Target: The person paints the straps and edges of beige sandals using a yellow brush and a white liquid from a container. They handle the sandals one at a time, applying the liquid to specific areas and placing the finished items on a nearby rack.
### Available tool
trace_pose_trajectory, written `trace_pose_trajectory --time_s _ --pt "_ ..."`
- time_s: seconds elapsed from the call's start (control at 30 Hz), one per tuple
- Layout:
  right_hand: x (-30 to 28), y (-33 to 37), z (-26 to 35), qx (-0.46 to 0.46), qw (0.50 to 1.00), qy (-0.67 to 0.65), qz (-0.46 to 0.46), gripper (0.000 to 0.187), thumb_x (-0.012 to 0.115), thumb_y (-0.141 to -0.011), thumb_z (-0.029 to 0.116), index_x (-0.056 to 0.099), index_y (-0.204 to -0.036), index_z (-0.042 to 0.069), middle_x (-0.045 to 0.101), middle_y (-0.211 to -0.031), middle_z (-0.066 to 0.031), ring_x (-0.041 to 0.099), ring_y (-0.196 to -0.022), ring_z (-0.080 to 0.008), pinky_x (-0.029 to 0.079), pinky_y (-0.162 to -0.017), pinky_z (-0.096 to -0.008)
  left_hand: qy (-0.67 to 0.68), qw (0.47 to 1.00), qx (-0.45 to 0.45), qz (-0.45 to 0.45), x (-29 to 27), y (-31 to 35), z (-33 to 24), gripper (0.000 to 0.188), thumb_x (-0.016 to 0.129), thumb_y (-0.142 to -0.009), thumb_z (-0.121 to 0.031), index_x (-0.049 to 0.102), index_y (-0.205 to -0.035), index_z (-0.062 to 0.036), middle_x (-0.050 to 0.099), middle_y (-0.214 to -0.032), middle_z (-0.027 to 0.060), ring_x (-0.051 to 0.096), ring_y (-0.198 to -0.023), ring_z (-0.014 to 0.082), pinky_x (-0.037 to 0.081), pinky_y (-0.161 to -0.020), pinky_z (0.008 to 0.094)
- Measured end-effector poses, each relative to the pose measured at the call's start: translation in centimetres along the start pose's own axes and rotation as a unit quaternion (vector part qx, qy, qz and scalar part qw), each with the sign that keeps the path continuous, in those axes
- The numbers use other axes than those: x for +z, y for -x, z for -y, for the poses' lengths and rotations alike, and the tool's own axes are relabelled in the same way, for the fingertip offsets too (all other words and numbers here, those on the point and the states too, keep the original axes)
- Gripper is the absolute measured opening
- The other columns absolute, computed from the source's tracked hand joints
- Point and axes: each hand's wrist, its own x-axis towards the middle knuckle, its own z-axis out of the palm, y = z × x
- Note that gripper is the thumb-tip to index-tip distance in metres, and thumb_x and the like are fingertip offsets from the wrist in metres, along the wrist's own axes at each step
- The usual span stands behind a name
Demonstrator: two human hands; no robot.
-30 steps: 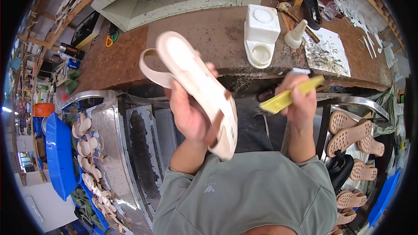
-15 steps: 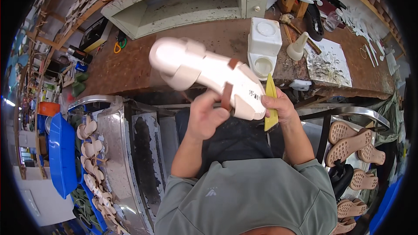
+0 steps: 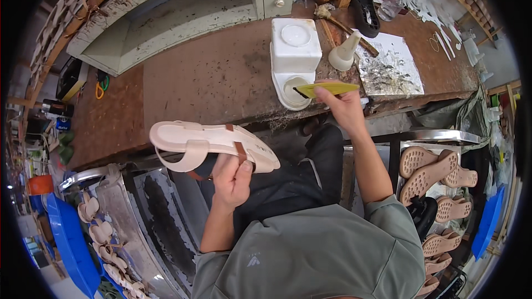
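My left hand (image 3: 231,184) is closed on a beige sandal (image 3: 208,137) with a brown strap, its fingers at the strap. The sandal hangs over my lap, below the bench front. My right hand (image 3: 346,108) pinches a yellow flat-handled brush (image 3: 331,87). The brush's dark bristle end reaches into the cup at the foot of a white glue dispenser (image 3: 296,50) on the bench edge. Whether the bristles touch anything inside the cup, I cannot tell.
A cone-topped bottle (image 3: 344,52) stands beside the dispenser on the brown workbench (image 3: 205,72). A stained white sheet (image 3: 390,69) lies to its right. Sandal uppers (image 3: 102,232) fill the left rack; tan soles (image 3: 429,180) are stacked at right. A blue basin (image 3: 72,249) stands far left.
My right hand has carried the brush away from the sandal, forward to the dispenser's cup. The sandal has come down and closer to me in my left hand. The view has shifted right.
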Motion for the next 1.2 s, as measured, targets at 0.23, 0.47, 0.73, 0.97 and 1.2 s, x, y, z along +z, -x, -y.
trace_pose_trajectory --time_s 0.23,0.47,0.73,0.97,1.2 --pt "1.9 -1.2 -1.4 -0.08 0.972 0.22 0.009 0.016 0.065 -0.08 0.01 0.066 -0.093 0.001 0.066 -0.085 -0.0132 0.063 -0.068 -0.0241 0.049 -0.062 -0.0298 -0.023 1.0 0.014 0.001 1.2 0.1 2.3 0.016 0.05 -0.083 -0.006 0.055 -0.082 0.0096 0.052 -0.079 0.019 0.05 -0.065 0.0279 0.044 -0.062 0.0334" --pt "0.4 -0.6 -0.6 -0.248 0.932 0.253 0.078 0.013 0.065 -0.078 0.003 0.066 -0.091 -0.001 0.065 -0.079 -0.0089 0.061 -0.062 -0.0173 0.048 -0.057 -0.0291 -0.026 0.999 0.008 -0.018 1.7 -0.1 3.6 0.015 0.05 -0.083 -0.005 0.055 -0.08 0.009 0.054 -0.078 0.0184 0.051 -0.066 0.0272 0.044 -0.063 0.033" --pt "0.9 0.9 0.1 0.147 0.985 -0.018 -0.086 0.017 0.064 -0.083 0.012 0.064 -0.088 -0.004 0.064 -0.07 -0.0066 0.058 -0.054 -0.0124 0.045 -0.05 -0.0257 -0.014 0.999 0.013 -0.043 2.2 -0.5 3.0 0.017 0.051 -0.083 -0.006 0.057 -0.081 0.0102 0.058 -0.082 0.0205 0.054 -0.07 0.0287 0.045 -0.067 0.0334" --pt "-0.9 2.3 -0.2 0.113 0.987 -0.092 -0.064 0.017 0.061 -0.085 0.009 0.062 -0.092 -0.007 0.065 -0.08 -0.0109 0.06 -0.059 -0.0124 0.047 -0.049 -0.0241 -0.061 0.996 0.043 -0.052 2.0 -0.1 2.3 0.017 0.052 -0.08 -0.005 0.059 -0.084 0.0098 0.06 -0.085 0.0201 0.057 -0.073 0.03 0.047 -0.069 0.0352" --pt "-0.5 -0.2 3.1 -0.121 0.94 0.296 0.115 0.019 0.063 -0.083 0.013 0.064 -0.092 -0.004 0.066 -0.08 -0.0128 0.061 -0.061 -0.012 0.047 -0.051 -0.0261 -0.09 0.989 0.101 -0.059 2.3 -0.2 0.0 0.014 0.054 -0.078 -0.004 0.06 -0.081 0.008 0.061 -0.083 0.0204 0.058 -0.074 0.0308 0.047 -0.074 0.0375"
